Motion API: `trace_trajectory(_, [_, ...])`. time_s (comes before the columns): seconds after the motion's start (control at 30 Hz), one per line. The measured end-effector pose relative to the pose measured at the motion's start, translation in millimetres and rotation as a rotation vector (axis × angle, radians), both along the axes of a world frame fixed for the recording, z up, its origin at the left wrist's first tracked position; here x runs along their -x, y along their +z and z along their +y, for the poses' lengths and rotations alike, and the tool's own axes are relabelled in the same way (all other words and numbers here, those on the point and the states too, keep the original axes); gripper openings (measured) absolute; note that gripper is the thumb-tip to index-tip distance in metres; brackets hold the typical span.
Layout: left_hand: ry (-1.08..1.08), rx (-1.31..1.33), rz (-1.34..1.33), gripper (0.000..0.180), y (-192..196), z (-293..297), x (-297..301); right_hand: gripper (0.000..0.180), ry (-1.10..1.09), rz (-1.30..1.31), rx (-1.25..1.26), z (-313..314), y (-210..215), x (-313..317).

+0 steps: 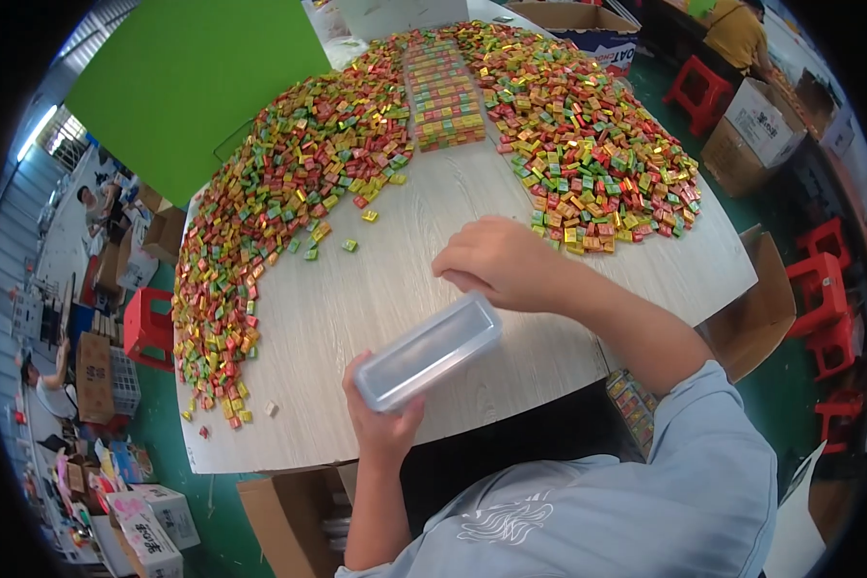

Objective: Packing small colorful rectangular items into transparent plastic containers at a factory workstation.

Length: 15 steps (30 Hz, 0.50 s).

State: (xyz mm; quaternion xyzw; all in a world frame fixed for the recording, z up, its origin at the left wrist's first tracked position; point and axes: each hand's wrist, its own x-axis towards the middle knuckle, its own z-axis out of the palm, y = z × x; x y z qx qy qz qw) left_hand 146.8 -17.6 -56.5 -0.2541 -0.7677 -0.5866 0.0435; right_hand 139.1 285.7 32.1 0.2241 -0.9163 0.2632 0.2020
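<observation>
A clear, oblong plastic box (430, 353) with rounded corners is tilted over the near part of the table. My left hand (385, 424) grips its lower left end, thumb on the near side and fingers round the far side. Just beyond the box's upper right end, my right hand (511, 262) is closed with the fingers curled down. Whatever is under those fingers, if anything, is hidden. Small foil-wrapped cubes in red, green, gold and orange form a big left heap (294, 169) and a right heap (588, 144).
Between the heaps runs a row of clear boxes filled with wrapped cubes (445, 96). A few loose cubes (350, 246) lie on the pale wooden table (318, 356). A green panel (212, 77) stands behind. Cardboard boxes (756, 308) and red stools (819, 289) surround the table; other people sit farther off.
</observation>
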Motion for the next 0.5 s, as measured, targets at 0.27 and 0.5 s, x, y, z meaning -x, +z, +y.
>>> trace_trajectory(0.27, [-0.103, 0.218, -0.061, 0.076, 35, 5, 42, 0.023, 0.034, -0.433, 0.851, 8, -34, -8])
trace_trajectory(0.5, [-0.448, 0.412, -0.109, 0.068, 52, 43, 124, 0.057, 0.038, -0.145, 0.876, 8, -43, -12])
